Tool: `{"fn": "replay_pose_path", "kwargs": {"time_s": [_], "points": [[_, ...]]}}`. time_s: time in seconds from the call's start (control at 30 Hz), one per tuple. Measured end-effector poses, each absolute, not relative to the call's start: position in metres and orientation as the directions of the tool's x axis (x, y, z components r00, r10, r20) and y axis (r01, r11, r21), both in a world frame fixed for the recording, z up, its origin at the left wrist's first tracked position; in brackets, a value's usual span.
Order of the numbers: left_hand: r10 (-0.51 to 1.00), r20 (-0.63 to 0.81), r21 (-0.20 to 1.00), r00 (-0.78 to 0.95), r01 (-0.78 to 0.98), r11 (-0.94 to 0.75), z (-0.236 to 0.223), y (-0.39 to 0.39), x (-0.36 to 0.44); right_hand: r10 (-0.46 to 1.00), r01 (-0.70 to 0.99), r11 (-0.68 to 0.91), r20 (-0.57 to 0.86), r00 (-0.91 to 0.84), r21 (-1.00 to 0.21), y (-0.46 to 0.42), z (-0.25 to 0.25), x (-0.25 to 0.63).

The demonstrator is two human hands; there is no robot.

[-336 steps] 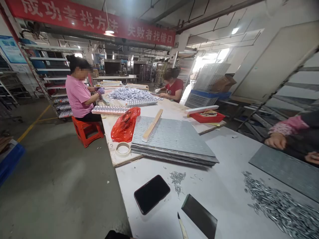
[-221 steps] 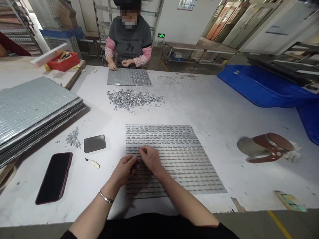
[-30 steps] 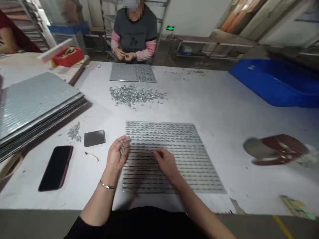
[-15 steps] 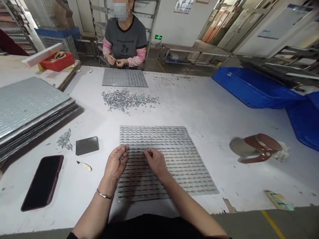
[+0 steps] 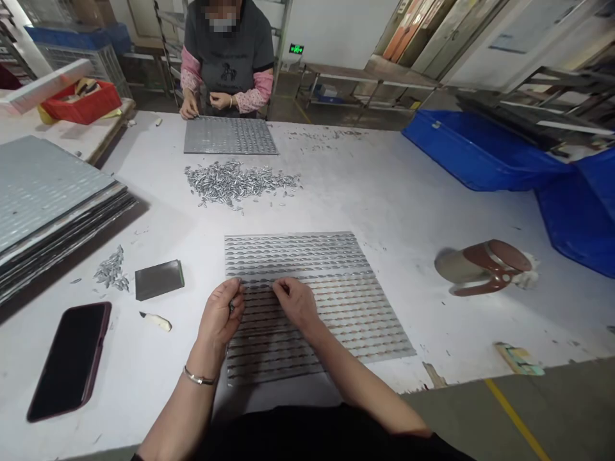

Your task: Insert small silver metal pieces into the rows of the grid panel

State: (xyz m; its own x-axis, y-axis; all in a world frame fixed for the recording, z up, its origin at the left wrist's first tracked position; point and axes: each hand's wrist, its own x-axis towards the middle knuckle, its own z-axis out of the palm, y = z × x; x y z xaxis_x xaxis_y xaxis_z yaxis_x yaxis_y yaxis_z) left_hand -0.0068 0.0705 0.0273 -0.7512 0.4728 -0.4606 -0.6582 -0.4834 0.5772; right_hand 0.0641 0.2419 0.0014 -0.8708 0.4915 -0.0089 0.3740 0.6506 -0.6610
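A stamped metal sheet (image 5: 336, 282) with rows of small leaf-shaped pieces lies on the white table (image 5: 384, 205) in front of me. My left hand (image 5: 218, 315) rests curled at the sheet's left edge, fingers closed on small metal pieces. My right hand (image 5: 295, 304) pinches at a row on the sheet, fingertips pressed together on a small piece I cannot make out. A bracelet circles my left wrist.
A pile of loose metal pieces (image 5: 235, 181) lies beyond the sheet; a smaller heap (image 5: 110, 272) is at left. A phone (image 5: 70, 358), dark plate (image 5: 158, 280), small knife (image 5: 156, 320) and sheet stack (image 5: 43, 205) sit left. A jug (image 5: 480, 267) and blue crates (image 5: 480, 157) are right. A person (image 5: 225, 57) works opposite.
Both hands have stayed on the sheet; the left hand has closed more and the right hand has shifted slightly left. The view has tilted a little between frames.
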Motion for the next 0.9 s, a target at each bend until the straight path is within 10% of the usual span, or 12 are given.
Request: {"fn": "replay_pose_path", "kwargs": {"time_s": [0.3,0.6,0.9], "points": [[0.47,-0.464,0.603,-0.751,-0.656,-0.454,0.026,0.071,-0.005,0.564,0.485,0.647,-0.06,-0.824,-0.588,0.238,-0.001,0.055],[0.611,-0.438,0.748,-0.659,-0.644,-0.159,0.022,0.084,0.025,0.395,0.118,0.236,-0.015,-0.919,-0.965,0.234,0.008,0.105],[0.638,-0.455,0.775,-0.621,-0.629,-0.059,0.01,0.095,0.04,0.239,0.133,0.055,-0.116,-0.964,-0.99,0.24,0.018,0.116]]}}
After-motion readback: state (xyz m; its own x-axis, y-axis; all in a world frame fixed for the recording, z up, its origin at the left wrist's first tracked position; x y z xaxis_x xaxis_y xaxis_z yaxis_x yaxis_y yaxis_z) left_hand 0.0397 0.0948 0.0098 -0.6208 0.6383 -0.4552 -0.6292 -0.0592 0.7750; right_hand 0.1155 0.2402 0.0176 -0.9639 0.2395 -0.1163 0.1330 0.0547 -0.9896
